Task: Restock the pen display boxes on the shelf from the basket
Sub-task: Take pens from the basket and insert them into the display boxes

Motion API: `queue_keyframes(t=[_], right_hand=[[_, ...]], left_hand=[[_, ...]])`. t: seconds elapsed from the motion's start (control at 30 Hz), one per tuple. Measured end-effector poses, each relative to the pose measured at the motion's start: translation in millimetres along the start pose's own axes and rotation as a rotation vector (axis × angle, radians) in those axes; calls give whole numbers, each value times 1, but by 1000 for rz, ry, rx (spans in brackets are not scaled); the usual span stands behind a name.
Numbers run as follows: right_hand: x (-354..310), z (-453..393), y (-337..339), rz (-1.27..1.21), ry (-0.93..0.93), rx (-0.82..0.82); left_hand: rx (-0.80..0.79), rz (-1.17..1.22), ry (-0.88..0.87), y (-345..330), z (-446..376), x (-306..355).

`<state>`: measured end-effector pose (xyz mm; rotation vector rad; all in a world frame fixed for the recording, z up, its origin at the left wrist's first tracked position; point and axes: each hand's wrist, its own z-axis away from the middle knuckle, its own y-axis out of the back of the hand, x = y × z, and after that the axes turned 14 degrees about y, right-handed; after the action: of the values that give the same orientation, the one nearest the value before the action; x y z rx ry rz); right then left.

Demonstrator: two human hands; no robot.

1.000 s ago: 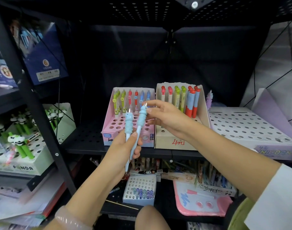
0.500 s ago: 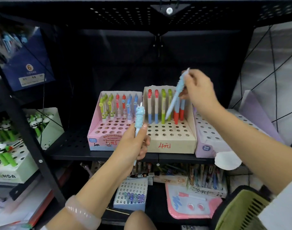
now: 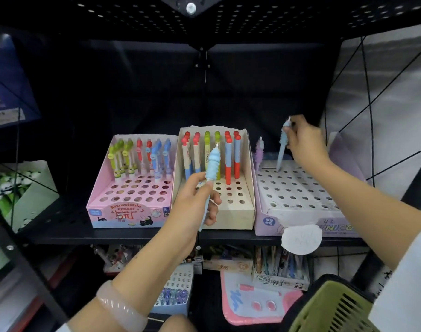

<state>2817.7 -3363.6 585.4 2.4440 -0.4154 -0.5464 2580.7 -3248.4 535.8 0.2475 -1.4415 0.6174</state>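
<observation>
My right hand [image 3: 305,142] grips a light blue unicorn pen [image 3: 283,149] by its top, its tip touching a hole in the back row of the lilac unicorn display box [image 3: 298,200] at the right of the shelf. One purple unicorn pen [image 3: 259,152] stands in that box's back left corner. My left hand [image 3: 195,207] holds a second light blue pen [image 3: 210,171] upright in front of the beige box [image 3: 228,212]. The green basket [image 3: 334,310] shows at the lower right.
A pink retractable-eraser box [image 3: 123,212] with green, red and blue pens stands left of the beige box. The black shelf edge [image 3: 133,236] runs below them. Lower shelf holds more pen boxes [image 3: 173,295] and a pink board [image 3: 255,300]. A panda display [image 3: 20,188] sits at far left.
My right hand carried its blue pen from above the beige box rightward and down to the lilac unicorn box. My left hand stayed holding the other pen.
</observation>
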Motion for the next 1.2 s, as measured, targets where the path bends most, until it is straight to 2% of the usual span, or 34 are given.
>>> queue_keyframes(t=[0.23, 0.37, 0.47, 0.53, 0.6, 0.63, 0.73, 0.8, 0.93, 1.03, 1.1, 1.2], right_hand=[[12, 4, -16, -54, -103, -169], [17, 11, -21, -92, -208, -326], [13, 17, -21, -37, -231, -292], [2, 17, -15, 65, -190, -132], [-24, 16, -5, -59, -153, 33], [-40, 17, -1, -189, -127, 21], [-88, 30, 6, -630, -47, -264], [-106, 40, 6, -783, -41, -400], [-111, 47, 2, -895, -156, -403], [-110, 49, 1, -925, -137, -453], [-108, 45, 3, -954, -132, -387], [-89, 24, 13, -930, -224, -42]], left_hand=[[11, -7, 0, 0, -3, -3], [20, 2, 8, 2, -2, -5], [30, -11, 6, 4, -2, -5], [33, -24, -7, 4, -1, -4], [29, -59, -41, 2, 0, -3], [24, -74, -57, 0, 0, -3], [5, -92, -82, -7, 0, -5], [-13, -55, -76, -11, 0, -6], [-43, -42, -84, -12, 1, -9], [-62, -64, -85, -13, 3, -8], [-34, -117, -94, -13, 3, -7], [47, -377, -205, -7, 2, -3]])
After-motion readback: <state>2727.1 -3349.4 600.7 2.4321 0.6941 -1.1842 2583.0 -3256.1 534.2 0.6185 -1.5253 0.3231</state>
